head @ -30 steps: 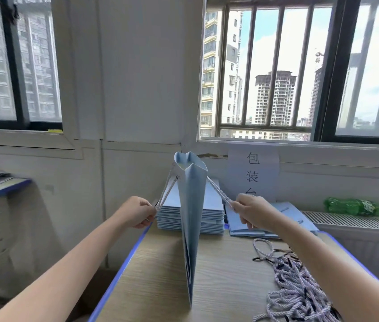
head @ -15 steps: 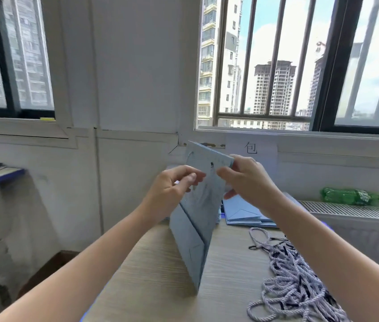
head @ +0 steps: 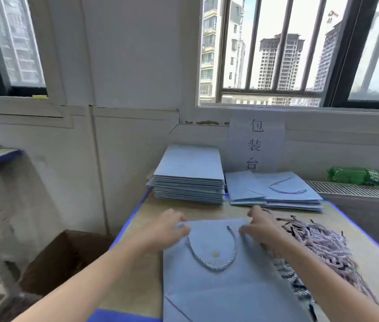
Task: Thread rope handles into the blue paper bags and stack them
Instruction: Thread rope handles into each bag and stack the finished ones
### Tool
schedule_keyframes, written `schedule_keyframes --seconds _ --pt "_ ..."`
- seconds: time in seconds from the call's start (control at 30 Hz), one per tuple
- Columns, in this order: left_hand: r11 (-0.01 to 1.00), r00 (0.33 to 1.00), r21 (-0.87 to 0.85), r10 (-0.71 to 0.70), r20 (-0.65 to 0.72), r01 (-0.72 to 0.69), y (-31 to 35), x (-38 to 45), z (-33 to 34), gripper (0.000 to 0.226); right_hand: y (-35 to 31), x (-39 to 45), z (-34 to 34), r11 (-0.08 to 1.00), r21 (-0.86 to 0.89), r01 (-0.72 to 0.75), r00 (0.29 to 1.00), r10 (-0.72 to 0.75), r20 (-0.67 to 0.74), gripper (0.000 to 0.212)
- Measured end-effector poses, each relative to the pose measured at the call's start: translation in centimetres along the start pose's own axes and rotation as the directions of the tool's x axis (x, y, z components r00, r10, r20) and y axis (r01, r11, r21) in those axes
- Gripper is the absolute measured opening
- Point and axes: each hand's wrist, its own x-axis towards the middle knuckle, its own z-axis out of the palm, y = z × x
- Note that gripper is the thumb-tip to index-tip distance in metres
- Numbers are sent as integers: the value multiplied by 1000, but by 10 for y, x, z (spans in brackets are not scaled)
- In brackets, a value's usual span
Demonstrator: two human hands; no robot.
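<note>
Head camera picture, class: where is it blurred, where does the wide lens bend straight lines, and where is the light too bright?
Head view: motion blur smears the left hand and right hand at the blue bag, and the rope pile; the table edge and window bars lean from wide-angle distortion; the sky behind the bars is overexposed.

Blue bag (head: 218,282) flat on table (head: 137,270); both hands at top edge.

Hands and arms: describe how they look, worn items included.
Both arms are bare to the frame edge: no sleeves, gloves or watch show. The left hand and right hand are motion-blurred, so rings or other small details cannot be told.
</note>
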Motion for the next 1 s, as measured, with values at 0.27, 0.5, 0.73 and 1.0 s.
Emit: schedule_keyframes --seconds 0.27,0.5,0.73,1.0 --pt "997 997 -44 -58 -57 56 11 46 40 33 -29 6 18 867 -282 411 911 -402 91 50" --pt "987 999 154 -34 -20 37 8 61 55 60 -19 14 39 832 -369 414 905 -332 266 59" --pt "979 1000 201 -23 20 19 18 67 52 64 -13 14 33 901 -124 416 903 -393 175 50" --pt "985 998 163 49 44 -56 13 65 57 61 -10 19 28 839 -312 445 893 -390 225 58"
